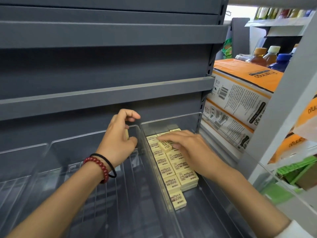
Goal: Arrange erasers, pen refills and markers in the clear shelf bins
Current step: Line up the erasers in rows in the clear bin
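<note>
- Left hand [118, 141], centre frame: fingers curled, pinching a pale eraser [127, 134].
- Right hand [185, 148]: fingers nearly straight, touching a tilted eraser [165, 146] in the clear bin [187, 117].

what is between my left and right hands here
In the head view, the side-by-side clear bin walls stand between the left hand and the right hand, with a few cream erasers just right of them.
</note>
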A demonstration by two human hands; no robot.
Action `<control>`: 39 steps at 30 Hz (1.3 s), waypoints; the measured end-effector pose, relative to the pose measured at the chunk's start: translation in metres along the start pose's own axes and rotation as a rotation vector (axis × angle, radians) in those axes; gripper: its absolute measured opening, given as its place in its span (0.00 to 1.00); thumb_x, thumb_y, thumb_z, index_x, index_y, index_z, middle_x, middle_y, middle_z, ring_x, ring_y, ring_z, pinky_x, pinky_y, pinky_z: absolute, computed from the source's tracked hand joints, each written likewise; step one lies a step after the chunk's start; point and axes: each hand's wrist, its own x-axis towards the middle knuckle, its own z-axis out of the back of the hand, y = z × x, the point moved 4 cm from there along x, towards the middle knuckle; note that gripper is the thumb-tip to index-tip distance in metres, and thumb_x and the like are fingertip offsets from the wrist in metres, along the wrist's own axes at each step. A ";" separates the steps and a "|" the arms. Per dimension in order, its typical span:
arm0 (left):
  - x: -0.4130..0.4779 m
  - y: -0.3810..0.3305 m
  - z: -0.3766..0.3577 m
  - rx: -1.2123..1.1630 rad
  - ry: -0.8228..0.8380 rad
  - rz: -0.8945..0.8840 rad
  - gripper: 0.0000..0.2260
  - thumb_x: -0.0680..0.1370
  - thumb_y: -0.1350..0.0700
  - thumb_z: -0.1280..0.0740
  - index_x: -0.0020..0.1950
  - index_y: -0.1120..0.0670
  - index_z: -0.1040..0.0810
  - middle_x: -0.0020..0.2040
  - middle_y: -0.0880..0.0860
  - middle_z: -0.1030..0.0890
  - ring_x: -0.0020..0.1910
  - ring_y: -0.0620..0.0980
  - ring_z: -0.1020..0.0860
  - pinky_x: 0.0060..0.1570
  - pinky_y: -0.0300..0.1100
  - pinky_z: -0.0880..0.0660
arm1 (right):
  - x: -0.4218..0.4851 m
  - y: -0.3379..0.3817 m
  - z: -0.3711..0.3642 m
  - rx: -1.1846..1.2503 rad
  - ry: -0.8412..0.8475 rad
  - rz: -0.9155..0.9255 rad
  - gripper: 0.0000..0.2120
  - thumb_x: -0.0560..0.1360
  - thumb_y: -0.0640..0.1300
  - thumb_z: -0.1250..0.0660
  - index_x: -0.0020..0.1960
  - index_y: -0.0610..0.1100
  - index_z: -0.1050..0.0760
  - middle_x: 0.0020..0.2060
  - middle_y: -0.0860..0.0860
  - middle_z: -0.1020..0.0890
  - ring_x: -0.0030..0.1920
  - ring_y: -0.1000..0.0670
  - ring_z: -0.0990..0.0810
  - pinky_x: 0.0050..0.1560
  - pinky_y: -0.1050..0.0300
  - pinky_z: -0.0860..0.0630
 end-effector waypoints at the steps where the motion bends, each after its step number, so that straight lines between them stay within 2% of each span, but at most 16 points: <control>1: 0.000 -0.001 -0.001 -0.020 -0.002 -0.012 0.26 0.72 0.73 0.37 0.50 0.40 0.33 0.55 0.47 0.29 0.47 0.40 0.29 0.42 0.28 0.32 | 0.000 -0.001 -0.002 -0.015 -0.004 0.012 0.28 0.76 0.30 0.36 0.65 0.59 0.25 0.59 0.63 0.21 0.59 0.59 0.25 0.61 0.52 0.27; 2: 0.000 -0.002 -0.001 -0.039 -0.004 -0.027 0.24 0.74 0.72 0.38 0.50 0.40 0.33 0.55 0.44 0.28 0.49 0.39 0.28 0.43 0.28 0.31 | 0.001 -0.003 -0.002 -0.026 -0.004 0.009 0.27 0.76 0.30 0.35 0.65 0.59 0.25 0.57 0.64 0.21 0.57 0.60 0.25 0.61 0.52 0.27; 4: 0.001 -0.004 -0.002 -0.082 -0.024 -0.059 0.20 0.77 0.68 0.37 0.52 0.41 0.32 0.55 0.40 0.25 0.53 0.38 0.24 0.47 0.26 0.29 | 0.003 -0.005 0.000 -0.035 0.022 -0.020 0.20 0.77 0.39 0.34 0.64 0.59 0.25 0.50 0.67 0.25 0.54 0.59 0.27 0.61 0.53 0.30; 7: 0.003 -0.001 0.001 -0.214 -0.091 -0.028 0.10 0.80 0.61 0.38 0.56 0.46 0.31 0.55 0.44 0.20 0.51 0.41 0.19 0.53 0.37 0.24 | 0.003 -0.006 0.005 -0.048 0.053 -0.102 0.15 0.77 0.48 0.34 0.63 0.56 0.24 0.46 0.61 0.27 0.53 0.55 0.28 0.59 0.54 0.30; 11: 0.002 -0.002 0.002 -0.288 -0.121 0.040 0.08 0.81 0.59 0.41 0.59 0.50 0.32 0.52 0.49 0.19 0.45 0.43 0.17 0.41 0.38 0.19 | -0.002 -0.012 0.014 -0.099 -0.132 -0.230 0.10 0.79 0.47 0.37 0.60 0.54 0.24 0.50 0.57 0.26 0.51 0.55 0.26 0.46 0.58 0.28; 14: 0.002 -0.002 0.002 -0.294 -0.132 0.072 0.08 0.82 0.57 0.43 0.61 0.52 0.35 0.46 0.48 0.17 0.42 0.44 0.16 0.35 0.39 0.20 | -0.005 -0.023 0.019 -0.069 -0.210 -0.328 0.10 0.80 0.44 0.37 0.58 0.53 0.23 0.47 0.55 0.27 0.47 0.55 0.26 0.44 0.55 0.25; 18: 0.005 0.000 0.005 -0.280 -0.166 0.102 0.07 0.83 0.56 0.45 0.60 0.51 0.33 0.38 0.42 0.17 0.35 0.41 0.22 0.34 0.39 0.26 | -0.005 -0.028 0.011 -0.117 -0.157 -0.381 0.12 0.80 0.44 0.37 0.62 0.52 0.25 0.49 0.54 0.25 0.46 0.52 0.23 0.44 0.53 0.23; 22: 0.007 -0.001 0.003 -0.454 -0.158 0.174 0.12 0.81 0.64 0.44 0.52 0.47 0.28 0.44 0.46 0.20 0.39 0.42 0.27 0.38 0.40 0.28 | -0.006 -0.029 0.011 -0.044 -0.227 -0.415 0.10 0.77 0.46 0.32 0.57 0.53 0.26 0.48 0.57 0.20 0.45 0.55 0.22 0.44 0.52 0.21; 24: 0.007 -0.002 0.003 -0.460 -0.141 0.153 0.18 0.77 0.71 0.43 0.51 0.46 0.29 0.49 0.47 0.22 0.43 0.41 0.27 0.46 0.41 0.27 | -0.007 -0.029 0.012 -0.054 -0.240 -0.412 0.07 0.76 0.48 0.31 0.54 0.53 0.24 0.47 0.58 0.19 0.44 0.55 0.21 0.43 0.53 0.20; 26: 0.004 -0.004 0.002 -0.388 -0.094 0.090 0.23 0.76 0.74 0.42 0.53 0.45 0.29 0.52 0.45 0.23 0.49 0.39 0.26 0.54 0.37 0.27 | -0.007 -0.028 0.013 -0.073 -0.228 -0.403 0.05 0.76 0.49 0.32 0.53 0.54 0.23 0.47 0.58 0.19 0.45 0.55 0.21 0.42 0.54 0.21; 30: -0.001 -0.012 0.000 -0.354 -0.035 0.005 0.21 0.77 0.72 0.39 0.56 0.45 0.29 0.58 0.45 0.23 0.56 0.37 0.25 0.56 0.28 0.28 | -0.007 -0.024 0.016 -0.170 -0.207 -0.369 0.07 0.77 0.52 0.34 0.55 0.55 0.23 0.50 0.58 0.20 0.54 0.54 0.24 0.45 0.56 0.25; 33: -0.001 -0.015 0.000 -0.440 -0.019 0.005 0.17 0.75 0.68 0.34 0.58 0.49 0.28 0.58 0.48 0.21 0.56 0.41 0.21 0.58 0.34 0.25 | -0.005 -0.015 0.016 -0.170 -0.255 -0.282 0.11 0.78 0.54 0.35 0.58 0.54 0.23 0.54 0.59 0.22 0.57 0.55 0.27 0.53 0.55 0.26; 35: -0.002 -0.017 0.001 -0.420 -0.024 0.008 0.17 0.72 0.61 0.29 0.58 0.49 0.26 0.55 0.47 0.18 0.53 0.43 0.19 0.56 0.39 0.23 | -0.003 -0.006 0.018 -0.122 -0.316 -0.200 0.12 0.77 0.55 0.35 0.59 0.54 0.23 0.53 0.59 0.22 0.56 0.56 0.27 0.56 0.52 0.27; 37: -0.003 -0.019 0.004 -0.335 -0.044 0.005 0.17 0.68 0.52 0.26 0.55 0.49 0.22 0.50 0.46 0.16 0.48 0.43 0.17 0.51 0.40 0.21 | -0.002 0.002 0.021 -0.022 -0.369 -0.115 0.15 0.75 0.56 0.34 0.60 0.54 0.24 0.53 0.61 0.22 0.55 0.57 0.27 0.57 0.50 0.27; 39: -0.005 -0.023 0.006 -0.223 -0.067 -0.008 0.15 0.65 0.43 0.27 0.48 0.49 0.20 0.43 0.47 0.16 0.43 0.45 0.17 0.48 0.39 0.21 | -0.002 0.013 0.024 0.094 -0.390 -0.019 0.18 0.73 0.58 0.33 0.61 0.54 0.25 0.52 0.62 0.23 0.56 0.58 0.26 0.57 0.51 0.26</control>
